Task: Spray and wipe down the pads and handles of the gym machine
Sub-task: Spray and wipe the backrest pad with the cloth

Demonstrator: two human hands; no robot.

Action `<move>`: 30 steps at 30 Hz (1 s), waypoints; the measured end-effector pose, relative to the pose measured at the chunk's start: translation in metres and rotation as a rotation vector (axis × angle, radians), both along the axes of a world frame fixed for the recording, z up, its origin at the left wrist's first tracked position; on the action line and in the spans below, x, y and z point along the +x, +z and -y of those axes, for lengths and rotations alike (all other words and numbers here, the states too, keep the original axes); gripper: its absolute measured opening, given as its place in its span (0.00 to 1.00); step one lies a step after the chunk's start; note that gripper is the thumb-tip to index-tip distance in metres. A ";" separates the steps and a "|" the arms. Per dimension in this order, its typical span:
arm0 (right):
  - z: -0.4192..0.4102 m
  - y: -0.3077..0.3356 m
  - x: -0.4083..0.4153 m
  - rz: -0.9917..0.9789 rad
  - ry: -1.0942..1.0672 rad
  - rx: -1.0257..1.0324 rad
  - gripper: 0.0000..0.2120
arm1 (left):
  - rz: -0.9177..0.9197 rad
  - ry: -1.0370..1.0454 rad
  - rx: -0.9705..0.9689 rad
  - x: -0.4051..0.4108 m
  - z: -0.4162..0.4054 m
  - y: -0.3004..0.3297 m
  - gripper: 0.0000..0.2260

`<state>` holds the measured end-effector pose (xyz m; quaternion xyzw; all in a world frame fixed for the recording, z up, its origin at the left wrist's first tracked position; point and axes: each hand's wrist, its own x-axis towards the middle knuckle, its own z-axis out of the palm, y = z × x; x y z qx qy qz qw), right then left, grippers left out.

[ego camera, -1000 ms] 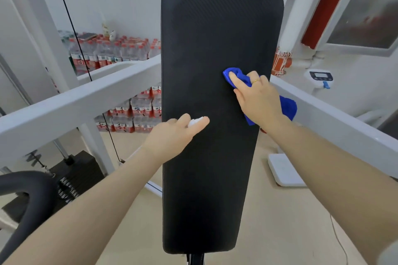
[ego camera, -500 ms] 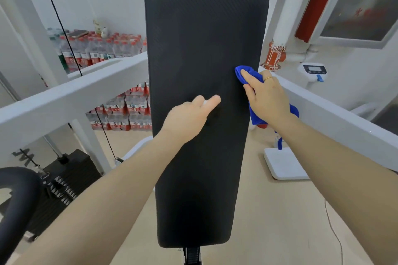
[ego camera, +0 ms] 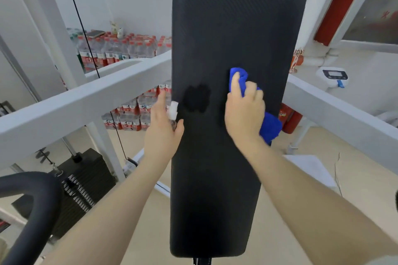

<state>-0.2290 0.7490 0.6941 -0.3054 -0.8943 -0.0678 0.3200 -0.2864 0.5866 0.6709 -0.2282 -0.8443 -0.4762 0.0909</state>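
Left hand [ego camera: 164, 129] has slid to the pad [ego camera: 237, 28] edge gripping a small spray bottle [ego camera: 173, 110], while right hand [ego camera: 244, 114] bunches the soft, light blue cloth [ego camera: 270, 126], fingers curled round it.

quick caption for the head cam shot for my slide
Right hand presses blue cloth on black pad; left hand holds spray bottle.

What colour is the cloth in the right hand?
Bright blue cloth, seen clearly in the head view.

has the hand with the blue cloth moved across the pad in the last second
Yes. The right hand with the blue cloth has moved from the black pad's right edge inward toward its middle.
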 end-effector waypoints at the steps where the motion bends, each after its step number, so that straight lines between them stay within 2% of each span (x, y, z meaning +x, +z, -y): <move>1: 0.012 -0.006 -0.005 0.029 0.020 0.051 0.26 | 0.061 0.007 0.036 -0.002 0.001 0.000 0.32; 4: 0.027 -0.014 -0.006 0.169 0.182 0.185 0.33 | 0.150 -0.061 0.058 -0.008 -0.001 -0.004 0.23; 7: -0.005 0.005 0.007 0.194 0.270 0.347 0.32 | 0.210 -0.107 0.064 -0.007 -0.001 -0.004 0.20; 8: -0.019 0.019 0.012 0.155 0.213 0.327 0.31 | 0.212 -0.105 0.045 -0.006 -0.001 -0.004 0.21; 11: -0.050 0.059 0.014 -0.007 -0.021 0.054 0.29 | 0.233 -0.100 0.056 -0.008 -0.002 -0.007 0.22; 13: -0.045 0.062 0.001 -0.105 -0.065 -0.005 0.29 | 0.254 -0.086 0.073 -0.010 -0.004 -0.010 0.22; 15: -0.013 0.043 -0.018 -0.099 0.094 0.065 0.27 | 0.254 -0.074 0.094 -0.013 -0.005 -0.015 0.22; 17: 0.022 0.011 -0.031 0.000 0.233 0.199 0.26 | 0.215 -0.091 0.118 -0.015 -0.004 -0.018 0.21; 21: 0.027 0.006 -0.031 0.146 0.346 0.357 0.29 | 0.212 -0.124 0.131 -0.016 0.001 -0.016 0.22; 23: 0.010 0.027 -0.029 0.060 0.360 0.391 0.28 | 0.237 -0.126 0.127 -0.016 0.001 -0.012 0.22; 25: -0.003 0.060 -0.031 -0.094 0.249 0.241 0.26 | 0.255 -0.115 0.099 -0.016 0.000 -0.009 0.23; 27: -0.009 0.079 -0.039 -0.111 0.149 0.098 0.25 | 0.267 -0.106 0.090 -0.015 0.000 -0.011 0.23; 30: 0.014 0.067 -0.059 -0.188 0.226 0.213 0.24 | 0.258 -0.112 0.120 -0.021 0.001 -0.020 0.22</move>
